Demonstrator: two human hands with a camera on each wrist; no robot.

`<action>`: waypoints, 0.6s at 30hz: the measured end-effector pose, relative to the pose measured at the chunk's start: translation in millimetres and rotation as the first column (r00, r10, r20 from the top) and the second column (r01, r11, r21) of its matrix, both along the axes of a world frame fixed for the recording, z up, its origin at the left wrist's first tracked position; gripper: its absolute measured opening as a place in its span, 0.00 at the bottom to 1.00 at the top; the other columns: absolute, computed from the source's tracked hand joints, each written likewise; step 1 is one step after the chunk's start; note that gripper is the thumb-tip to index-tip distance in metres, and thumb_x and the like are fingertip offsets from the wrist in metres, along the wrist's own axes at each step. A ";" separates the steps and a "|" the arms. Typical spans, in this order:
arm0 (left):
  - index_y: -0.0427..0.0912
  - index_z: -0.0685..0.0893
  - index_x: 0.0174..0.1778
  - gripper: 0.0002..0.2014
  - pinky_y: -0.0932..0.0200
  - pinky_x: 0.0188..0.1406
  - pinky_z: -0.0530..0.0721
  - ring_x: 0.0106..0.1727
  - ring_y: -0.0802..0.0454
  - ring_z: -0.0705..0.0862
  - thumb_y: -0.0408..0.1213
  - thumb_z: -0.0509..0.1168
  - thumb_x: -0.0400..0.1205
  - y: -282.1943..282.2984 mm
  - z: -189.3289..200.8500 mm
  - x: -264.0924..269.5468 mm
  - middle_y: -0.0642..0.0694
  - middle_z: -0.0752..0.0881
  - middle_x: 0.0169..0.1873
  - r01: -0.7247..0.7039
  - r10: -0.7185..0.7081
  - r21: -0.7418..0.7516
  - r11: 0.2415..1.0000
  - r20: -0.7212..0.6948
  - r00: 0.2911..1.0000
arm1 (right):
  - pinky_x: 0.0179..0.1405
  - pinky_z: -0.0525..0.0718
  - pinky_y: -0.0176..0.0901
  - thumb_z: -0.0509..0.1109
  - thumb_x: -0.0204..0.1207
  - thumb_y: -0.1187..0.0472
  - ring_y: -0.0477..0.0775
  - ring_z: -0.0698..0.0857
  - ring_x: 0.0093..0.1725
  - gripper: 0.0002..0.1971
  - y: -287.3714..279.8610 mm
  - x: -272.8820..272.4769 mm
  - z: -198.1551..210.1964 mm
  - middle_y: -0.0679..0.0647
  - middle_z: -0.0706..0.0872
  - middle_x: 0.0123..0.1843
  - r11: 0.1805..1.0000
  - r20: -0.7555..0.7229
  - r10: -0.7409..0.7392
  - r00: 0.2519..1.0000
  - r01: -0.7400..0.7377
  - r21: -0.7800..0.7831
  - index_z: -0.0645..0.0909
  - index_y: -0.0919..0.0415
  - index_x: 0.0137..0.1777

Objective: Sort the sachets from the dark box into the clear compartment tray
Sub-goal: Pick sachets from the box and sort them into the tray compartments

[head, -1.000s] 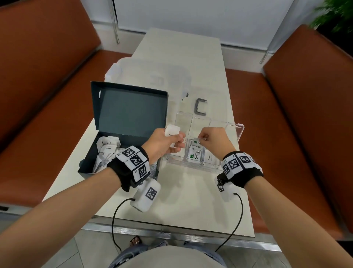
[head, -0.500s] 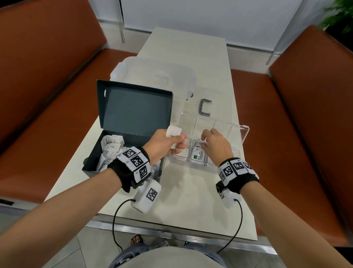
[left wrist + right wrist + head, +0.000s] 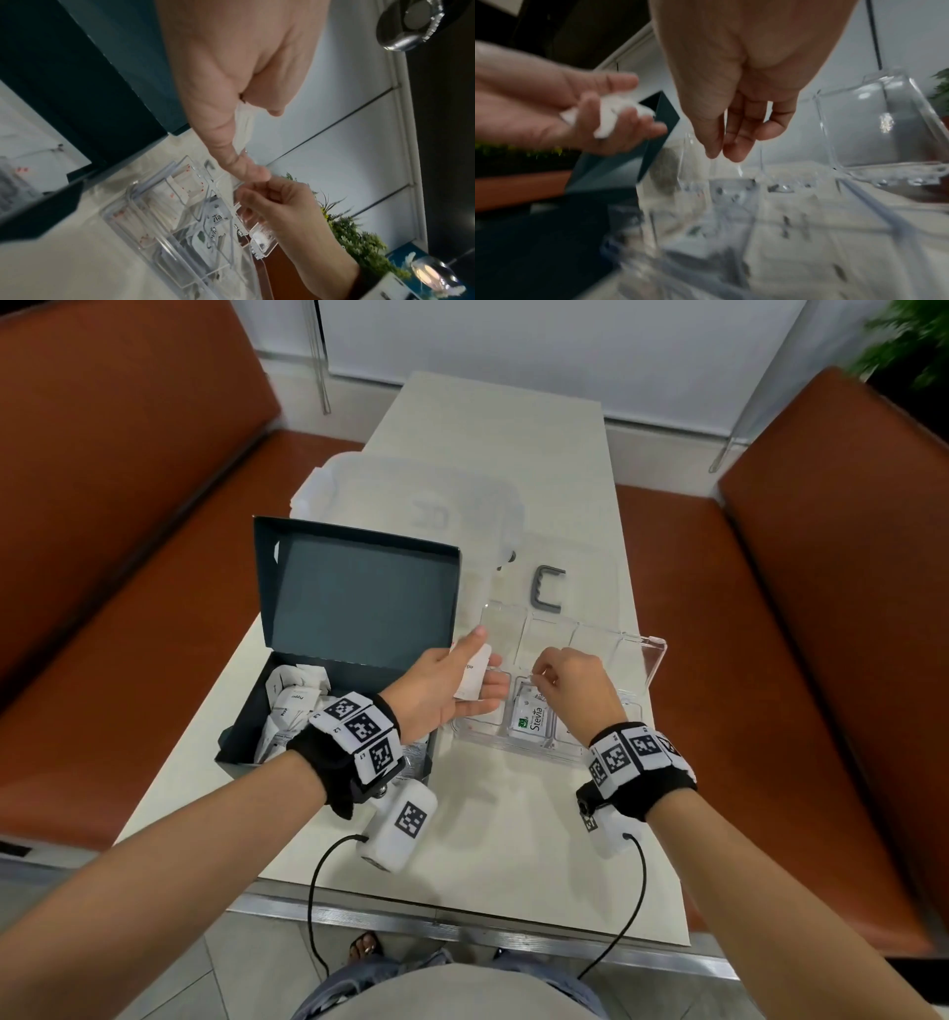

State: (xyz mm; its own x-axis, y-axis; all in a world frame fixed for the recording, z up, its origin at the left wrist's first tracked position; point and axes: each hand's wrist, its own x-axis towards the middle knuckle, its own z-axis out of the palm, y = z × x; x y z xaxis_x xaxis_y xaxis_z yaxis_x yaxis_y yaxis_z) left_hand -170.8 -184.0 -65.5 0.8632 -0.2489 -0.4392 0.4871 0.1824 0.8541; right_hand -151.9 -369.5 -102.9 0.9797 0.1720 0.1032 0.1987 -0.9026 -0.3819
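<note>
My left hand (image 3: 452, 685) holds white sachets (image 3: 470, 672), my right hand (image 3: 575, 683) pinches empty over the clear tray (image 3: 652, 660), where few lie, many waiting in the dark box (image 3: 354, 603) beside my left wrist.

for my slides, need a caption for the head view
Left hand holds white sachets beside the dark box; right hand hovers over the clear compartment tray.

— What is seen beyond the hands?
— A grey U-shaped handle (image 3: 548, 591) is laid on the pale table (image 3: 513, 839), just past the fingertips. A translucent lid (image 3: 411, 505) is set farther off, ahead of the left hand.
— And to the sides?
— Brown benches (image 3: 128, 505) are placed outward of each wrist. A green plant (image 3: 909, 336) is glimpsed far beyond the right hand.
</note>
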 end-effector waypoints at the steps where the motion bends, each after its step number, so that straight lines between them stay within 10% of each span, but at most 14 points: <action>1: 0.32 0.82 0.61 0.27 0.59 0.43 0.90 0.46 0.48 0.90 0.56 0.58 0.85 0.0 0.8 0.7 0.36 0.89 0.49 -0.007 0.006 -0.030 1.000 -0.031 1.000 | 0.42 0.80 0.39 0.68 0.79 0.64 0.57 0.84 0.41 0.06 0.2 -1.1 4.3 0.59 0.85 0.44 0.998 0.024 -0.017 1.000 0.016 0.061 0.83 0.65 0.51; 5: 0.31 0.81 0.63 0.34 0.57 0.45 0.90 0.50 0.46 0.91 0.62 0.53 0.84 -2.0 3.4 -0.2 0.33 0.89 0.55 0.017 -0.037 -0.157 0.987 -0.125 0.991 | 0.34 0.73 0.17 0.70 0.79 0.57 0.40 0.81 0.32 0.09 8.6 -11.4 27.6 0.49 0.86 0.40 0.931 0.036 -0.064 0.997 0.047 0.362 0.84 0.54 0.57; 9: 0.35 0.80 0.66 0.32 0.54 0.47 0.90 0.54 0.44 0.90 0.61 0.52 0.85 -7.1 8.7 -1.0 0.34 0.88 0.57 0.107 -0.134 -0.234 0.966 -0.102 0.986 | 0.36 0.73 0.23 0.71 0.76 0.45 0.37 0.80 0.35 0.15 18.6 -17.3 43.4 0.43 0.84 0.45 0.913 -0.083 0.039 0.996 -0.001 0.408 0.82 0.45 0.61; 18: 0.28 0.77 0.67 0.17 0.47 0.57 0.87 0.61 0.38 0.87 0.37 0.56 0.89 -31.1 17.1 4.9 0.29 0.85 0.60 0.224 -0.226 -0.153 0.963 0.005 0.974 | 0.31 0.81 0.34 0.76 0.74 0.61 0.41 0.82 0.28 0.04 -23.1 -14.1 58.1 0.49 0.87 0.38 0.755 -0.190 -0.023 0.982 0.141 0.641 0.87 0.59 0.47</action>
